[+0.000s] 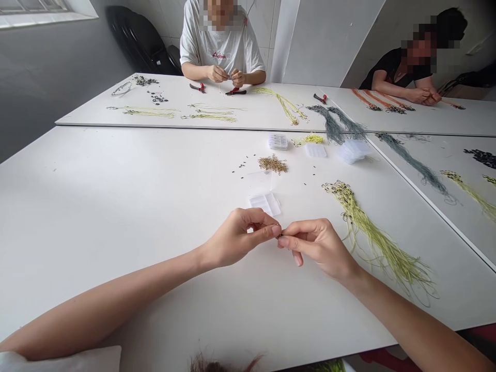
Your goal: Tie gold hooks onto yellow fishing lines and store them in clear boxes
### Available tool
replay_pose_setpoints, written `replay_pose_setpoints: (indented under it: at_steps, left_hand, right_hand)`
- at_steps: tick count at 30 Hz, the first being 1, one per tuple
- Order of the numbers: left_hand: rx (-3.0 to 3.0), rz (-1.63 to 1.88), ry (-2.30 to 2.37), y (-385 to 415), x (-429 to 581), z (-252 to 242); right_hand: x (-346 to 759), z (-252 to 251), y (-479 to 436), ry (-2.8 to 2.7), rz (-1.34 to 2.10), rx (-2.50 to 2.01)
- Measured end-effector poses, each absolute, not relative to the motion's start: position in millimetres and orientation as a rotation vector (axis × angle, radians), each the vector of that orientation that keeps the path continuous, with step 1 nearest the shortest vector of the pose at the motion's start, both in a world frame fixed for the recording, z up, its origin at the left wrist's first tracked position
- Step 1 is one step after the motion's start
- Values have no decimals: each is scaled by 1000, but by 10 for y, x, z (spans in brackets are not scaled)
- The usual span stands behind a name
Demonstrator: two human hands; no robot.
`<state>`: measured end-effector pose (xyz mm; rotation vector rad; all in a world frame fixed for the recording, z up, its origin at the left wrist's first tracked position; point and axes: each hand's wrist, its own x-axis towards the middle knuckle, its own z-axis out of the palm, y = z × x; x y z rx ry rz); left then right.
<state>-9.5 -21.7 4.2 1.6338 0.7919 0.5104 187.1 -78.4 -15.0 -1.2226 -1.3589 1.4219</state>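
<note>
My left hand (pixel 242 235) and my right hand (pixel 315 244) meet fingertip to fingertip just above the white table (pixel 116 206), both pinched on a tiny dark part too small to name. A small clear plastic box (pixel 265 203) lies just behind my left hand. To the right of my right hand lies a bundle of yellow-green cords (pixel 377 240) with dark ends. Further back sit a heap of small brass pieces (pixel 273 164) and scattered dark bits (pixel 242 165).
More clear boxes (pixel 278 141) and grey cords (pixel 335 124) lie at the far edge. Two other people sit across the adjoining tables, one in a white shirt (pixel 222 49) with red pliers (pixel 197 87) near, one in black (pixel 403 67) by orange cords (pixel 372 101).
</note>
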Motion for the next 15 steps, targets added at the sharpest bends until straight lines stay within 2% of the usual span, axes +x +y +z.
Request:
replay_pose_setpoints:
  at_steps: [6,15]
  left_hand:
    - [1602,441,683,-191,-107,72]
    - [1684,501,805,-180,-125,-5]
  right_hand:
    - [1861,-192,-763,-1217,1572,-1117]
    - [1861,-225,-755,-1181,1468,-1133]
